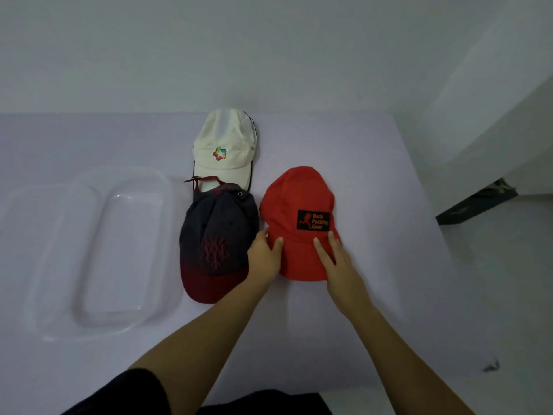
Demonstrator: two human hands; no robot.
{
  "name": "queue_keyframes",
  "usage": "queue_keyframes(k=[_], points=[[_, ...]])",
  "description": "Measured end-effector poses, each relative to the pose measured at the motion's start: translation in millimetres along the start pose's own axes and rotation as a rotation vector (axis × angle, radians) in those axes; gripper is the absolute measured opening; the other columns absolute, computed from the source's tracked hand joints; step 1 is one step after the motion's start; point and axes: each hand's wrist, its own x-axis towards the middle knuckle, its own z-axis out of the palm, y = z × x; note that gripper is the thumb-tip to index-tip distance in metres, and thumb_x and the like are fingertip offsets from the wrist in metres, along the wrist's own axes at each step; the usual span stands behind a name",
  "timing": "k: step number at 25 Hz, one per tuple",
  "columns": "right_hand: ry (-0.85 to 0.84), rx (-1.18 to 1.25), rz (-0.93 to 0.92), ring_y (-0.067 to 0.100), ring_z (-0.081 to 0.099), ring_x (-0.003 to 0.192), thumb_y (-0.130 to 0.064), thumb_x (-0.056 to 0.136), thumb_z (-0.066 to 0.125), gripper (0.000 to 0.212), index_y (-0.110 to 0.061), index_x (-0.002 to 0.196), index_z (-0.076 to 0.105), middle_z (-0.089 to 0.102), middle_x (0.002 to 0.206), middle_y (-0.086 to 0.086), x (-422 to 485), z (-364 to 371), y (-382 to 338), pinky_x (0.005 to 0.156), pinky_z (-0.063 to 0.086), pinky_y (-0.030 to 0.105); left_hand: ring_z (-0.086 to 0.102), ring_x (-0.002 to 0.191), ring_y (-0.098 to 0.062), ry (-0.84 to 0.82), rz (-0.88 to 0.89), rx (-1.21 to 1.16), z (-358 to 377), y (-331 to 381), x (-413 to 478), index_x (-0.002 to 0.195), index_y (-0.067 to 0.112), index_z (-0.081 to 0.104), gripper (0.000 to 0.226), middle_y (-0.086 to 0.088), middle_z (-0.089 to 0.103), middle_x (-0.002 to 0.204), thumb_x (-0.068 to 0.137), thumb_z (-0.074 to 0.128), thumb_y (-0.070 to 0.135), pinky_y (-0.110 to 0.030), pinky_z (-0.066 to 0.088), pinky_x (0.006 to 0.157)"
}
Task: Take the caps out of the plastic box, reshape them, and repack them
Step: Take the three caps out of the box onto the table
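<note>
— Where are the caps?

— All three lie out on the bench (374, 175), crowns up. The white cap (224, 145), with a coloured emblem on its front, lies farthest from the person. The dark blue cap (218, 235) with the maroon brim lies nearer, its back strap overlapping the white cap's brim. The red cap (299, 211) lies just to the right of the dark blue one, its brim pointing toward the person.

— And the hands?

— Both are on the red cap. The left hand (264, 256) grips its left edge where the crown meets the brim, with the thumb on top of the fabric and the fingers down along the side, in the narrow gap between the red and dark blue caps. The right hand (338, 262) is flat, and two straight fingers press on the right side of the brim, just below the black patch (313, 220) with orange lettering.

— What about the plastic box?

— It stands on the bench to the left of the dark blue cap, close beside it, clear and with nothing inside (125, 253). A second clear flat piece (36, 223) lies against its left side. It may be the lid, though the see-through plastic against the pale bench makes that hard to tell.

— Anything touching the box?

— Neither hand touches it. They are well to its right, with the dark blue cap in between.
</note>
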Motion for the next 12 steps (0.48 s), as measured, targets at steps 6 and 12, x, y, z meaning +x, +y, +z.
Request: queue_keyframes(k=[6,12], points=[[-0.116,0.043,0.016,0.034,0.009,0.146,0.017,0.077,0.043,0.090,-0.024,0.147,0.003,-0.006,0.158,0.009,9.4,7.1,0.4,0.111,0.031,0.042,0.048,0.115,-0.039,-0.038,0.070,0.297,13.9,-2.0,-1.4,0.146,0.010,0.027,0.048,-0.030,0.034,0.140,0.098,0.033,0.007,-0.036,0.033,0.101],[0.013,0.238,0.084,0.029,0.006,0.146,0.010,0.071,0.052,0.093,-0.010,0.147,0.002,-0.007,0.155,0.008,-9.8,2.3,-32.1,0.114,0.028,0.046,0.024,0.139,-0.022,0.038,0.408,0.294,-35.0,-21.7,-45.5,0.140,0.007,0.039,0.053,-0.017,0.018,0.156,0.089,0.044,-0.005,-0.025,0.020,0.113]])
